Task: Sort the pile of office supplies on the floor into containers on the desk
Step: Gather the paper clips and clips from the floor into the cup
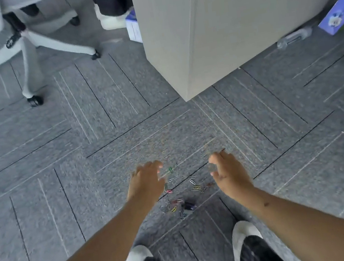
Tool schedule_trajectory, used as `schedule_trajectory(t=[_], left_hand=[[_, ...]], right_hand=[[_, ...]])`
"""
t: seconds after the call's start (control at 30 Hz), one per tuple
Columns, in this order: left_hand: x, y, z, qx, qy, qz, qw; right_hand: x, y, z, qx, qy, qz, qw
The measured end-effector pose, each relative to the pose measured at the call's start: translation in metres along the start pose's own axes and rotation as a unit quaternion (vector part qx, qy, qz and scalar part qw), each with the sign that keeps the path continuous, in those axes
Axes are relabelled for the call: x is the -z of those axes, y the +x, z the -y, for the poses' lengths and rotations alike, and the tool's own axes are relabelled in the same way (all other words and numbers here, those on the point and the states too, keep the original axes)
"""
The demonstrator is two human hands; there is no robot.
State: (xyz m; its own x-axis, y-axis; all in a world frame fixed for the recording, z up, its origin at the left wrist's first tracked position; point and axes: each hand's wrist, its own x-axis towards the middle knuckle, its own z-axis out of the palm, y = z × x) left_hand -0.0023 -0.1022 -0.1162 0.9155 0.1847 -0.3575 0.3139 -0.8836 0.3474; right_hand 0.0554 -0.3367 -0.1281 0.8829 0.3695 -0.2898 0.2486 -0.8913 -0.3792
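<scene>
Several coloured paper clips [194, 187] lie scattered on the grey carpet between my hands, with a small dark purple object [188, 205] near my feet. My left hand [146, 183] hovers over the left side of the scatter, fingers spread and empty. My right hand [227, 171] hovers to the right of the clips, fingers loosely curled, holding nothing that I can see. The desk top and its containers are out of view.
A beige desk panel [228, 20] stands ahead on the right. A grey wheeled office chair [25, 47] is at the upper left. A plastic bottle [293, 37] and a purple box [341, 11] lie at the right. My shoes [247, 240] are at the bottom.
</scene>
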Motion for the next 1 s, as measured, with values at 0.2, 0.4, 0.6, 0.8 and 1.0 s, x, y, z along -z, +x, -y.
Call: schedule_trajectory(t=[0.2,0.4,0.6,0.8,1.0], left_hand=[[-0.087,0.027,0.047,0.028,-0.033,0.042,0.998],[-0.149,0.042,0.069,0.082,-0.099,0.055,0.99],[-0.175,0.053,0.066,0.126,-0.162,0.024,0.978],[-0.182,0.051,0.06,0.147,-0.186,0.015,0.971],[-0.182,0.049,0.056,0.139,-0.176,0.011,0.974]], right_hand=[[-0.081,0.019,-0.05,-0.068,0.008,0.078,0.995],[-0.131,0.028,-0.078,-0.063,0.014,0.077,0.995],[-0.159,0.039,-0.08,-0.059,0.033,0.056,0.996],[-0.167,0.038,-0.079,-0.074,0.056,0.032,0.995],[-0.167,0.037,-0.084,-0.067,0.077,0.04,0.994]])
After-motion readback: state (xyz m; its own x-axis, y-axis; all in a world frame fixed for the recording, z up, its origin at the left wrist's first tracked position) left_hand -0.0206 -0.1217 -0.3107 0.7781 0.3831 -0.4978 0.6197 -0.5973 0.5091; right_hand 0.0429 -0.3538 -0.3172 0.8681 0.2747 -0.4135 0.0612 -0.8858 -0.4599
